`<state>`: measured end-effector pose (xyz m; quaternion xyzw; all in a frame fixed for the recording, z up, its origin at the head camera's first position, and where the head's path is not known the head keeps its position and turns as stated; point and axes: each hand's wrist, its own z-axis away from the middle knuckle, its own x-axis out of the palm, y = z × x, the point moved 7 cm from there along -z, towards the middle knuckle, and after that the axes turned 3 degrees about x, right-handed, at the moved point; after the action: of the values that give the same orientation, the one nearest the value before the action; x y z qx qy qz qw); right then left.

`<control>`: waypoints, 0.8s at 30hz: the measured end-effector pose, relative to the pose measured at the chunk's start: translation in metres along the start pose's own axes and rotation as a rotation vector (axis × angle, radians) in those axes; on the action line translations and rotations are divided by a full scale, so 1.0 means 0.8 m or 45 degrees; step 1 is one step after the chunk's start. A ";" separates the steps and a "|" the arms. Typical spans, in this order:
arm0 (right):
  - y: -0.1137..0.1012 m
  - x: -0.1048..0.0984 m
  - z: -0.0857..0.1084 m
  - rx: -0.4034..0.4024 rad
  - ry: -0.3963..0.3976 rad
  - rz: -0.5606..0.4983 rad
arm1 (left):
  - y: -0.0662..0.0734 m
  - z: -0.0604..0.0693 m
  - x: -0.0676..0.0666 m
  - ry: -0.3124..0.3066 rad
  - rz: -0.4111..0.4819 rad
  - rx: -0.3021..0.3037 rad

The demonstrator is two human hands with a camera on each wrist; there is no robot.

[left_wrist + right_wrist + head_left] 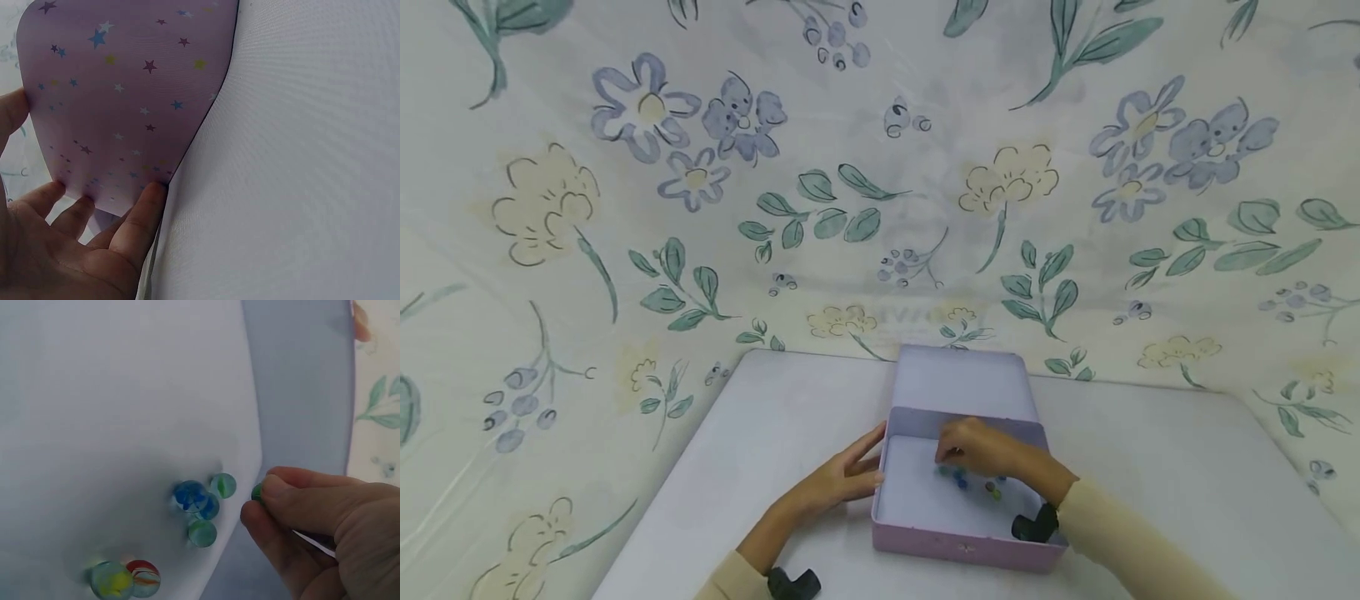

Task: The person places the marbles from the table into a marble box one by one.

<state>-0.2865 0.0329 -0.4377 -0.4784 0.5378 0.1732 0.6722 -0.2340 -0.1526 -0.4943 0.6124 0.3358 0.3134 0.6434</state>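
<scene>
A pink-lilac tin box (932,540) stands on the table with its lid tilted back behind it. My left hand (835,482) rests against the box's left side, its fingers spread and fairly straight. In the left wrist view, the fingertips touch the star-printed outer wall (150,112). Over the inside of the box, my right hand (331,531) pinches a green marble (257,492) between thumb and fingertips. Below it on the box floor lie clear marbles with blue (190,496) and green (202,533) swirls. A yellow-swirled marble (112,581) and a red-and-white one (145,579) touch nearby.
The hinged lid (962,379) leans toward a floral-patterned sheet (850,275) that hangs behind the table. White table surface (782,408) extends on both sides of the box. A black strap piece (1036,525) sits at my right wrist, another (793,583) at the left.
</scene>
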 end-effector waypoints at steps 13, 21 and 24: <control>0.006 0.016 0.002 0.062 -0.012 0.069 | -0.001 0.000 0.002 0.000 0.008 0.008; 0.006 0.019 0.003 0.070 -0.018 0.083 | -0.001 -0.002 0.003 0.003 0.012 0.014; 0.004 0.020 0.003 0.055 -0.021 0.104 | -0.001 -0.002 0.002 0.008 0.004 0.009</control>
<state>-0.2818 0.0324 -0.4535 -0.4401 0.5550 0.1928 0.6790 -0.2340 -0.1505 -0.4949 0.6142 0.3379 0.3152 0.6398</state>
